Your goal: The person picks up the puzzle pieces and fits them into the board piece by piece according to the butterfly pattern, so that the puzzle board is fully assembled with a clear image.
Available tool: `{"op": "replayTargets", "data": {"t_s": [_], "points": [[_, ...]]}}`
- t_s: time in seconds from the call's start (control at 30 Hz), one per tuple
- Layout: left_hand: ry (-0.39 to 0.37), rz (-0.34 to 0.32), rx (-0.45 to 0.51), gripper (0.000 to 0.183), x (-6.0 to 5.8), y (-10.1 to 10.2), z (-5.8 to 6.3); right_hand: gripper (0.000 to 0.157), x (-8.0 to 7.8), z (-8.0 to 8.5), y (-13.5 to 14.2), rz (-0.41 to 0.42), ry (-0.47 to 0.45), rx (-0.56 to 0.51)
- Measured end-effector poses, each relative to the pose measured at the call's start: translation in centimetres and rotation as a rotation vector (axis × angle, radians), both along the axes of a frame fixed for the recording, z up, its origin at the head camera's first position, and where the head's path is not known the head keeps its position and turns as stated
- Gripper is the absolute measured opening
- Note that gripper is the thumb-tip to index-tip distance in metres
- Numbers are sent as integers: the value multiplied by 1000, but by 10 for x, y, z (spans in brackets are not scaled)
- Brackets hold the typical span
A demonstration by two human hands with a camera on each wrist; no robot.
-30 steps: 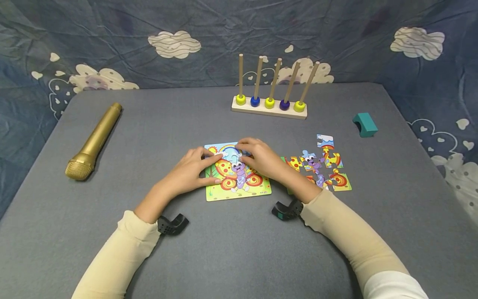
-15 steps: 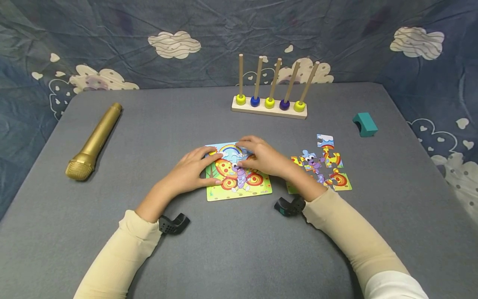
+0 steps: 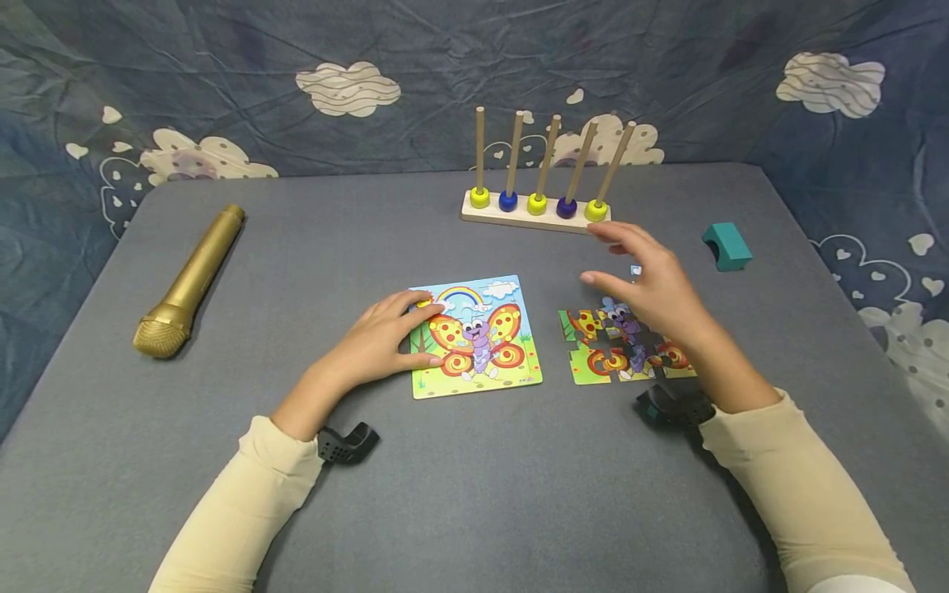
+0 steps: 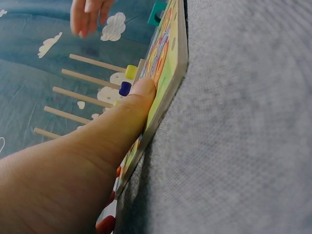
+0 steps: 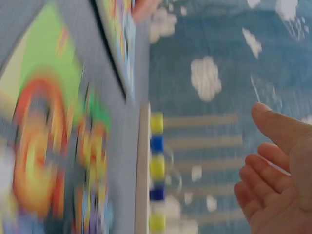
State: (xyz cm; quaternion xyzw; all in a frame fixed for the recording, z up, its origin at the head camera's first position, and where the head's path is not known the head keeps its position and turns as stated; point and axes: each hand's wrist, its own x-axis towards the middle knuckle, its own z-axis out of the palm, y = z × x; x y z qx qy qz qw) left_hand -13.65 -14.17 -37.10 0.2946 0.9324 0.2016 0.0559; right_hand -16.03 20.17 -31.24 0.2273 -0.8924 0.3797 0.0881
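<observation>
A butterfly puzzle board (image 3: 474, 338) lies on the table, showing a rainbow and a purple butterfly. My left hand (image 3: 381, 338) rests on its left side, thumb and fingers spread over the surface. In the left wrist view the thumb (image 4: 139, 92) presses on the board near its edge. To the right of the board, my right hand (image 3: 656, 288) hovers with fingers apart and nothing in it. Below that hand are loose jigsaw pieces (image 3: 589, 362) with matching butterfly parts, some hidden behind the hand. They look blurred in the right wrist view.
Behind the board stands a wooden peg rack (image 3: 534, 216) with one yellow or blue bead on each peg. A gold microphone (image 3: 189, 280) lies at the left. A teal arch block (image 3: 728, 246) sits at the right. A cloud-patterned cloth (image 3: 445, 74) hangs behind the table.
My right hand has lifted off the board's upper right and moved right over the loose pieces, uncovering the rainbow and cloud. My left hand has stayed on the board.
</observation>
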Motion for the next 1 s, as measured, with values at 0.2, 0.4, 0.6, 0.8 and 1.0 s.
{"op": "replayTargets", "data": {"t_s": [0.2, 0.4, 0.6, 0.8, 1.0], "points": [[-15, 3, -8, 71, 1, 0, -1, 55, 0, -8, 45, -136, -10, -30], [-18, 5, -5, 71, 1, 0, -1, 57, -8, -35, 77, -196, -100, -46], [-19, 6, -3, 71, 1, -1, -1, 58, -11, -48, 88, -267, -225, 56], [-29, 15, 16, 71, 1, 0, -3, 55, -14, -60, 95, -292, -295, 164], [-34, 19, 24, 71, 1, -1, -5, 45, -17, -64, 97, -241, -328, 208]]}}
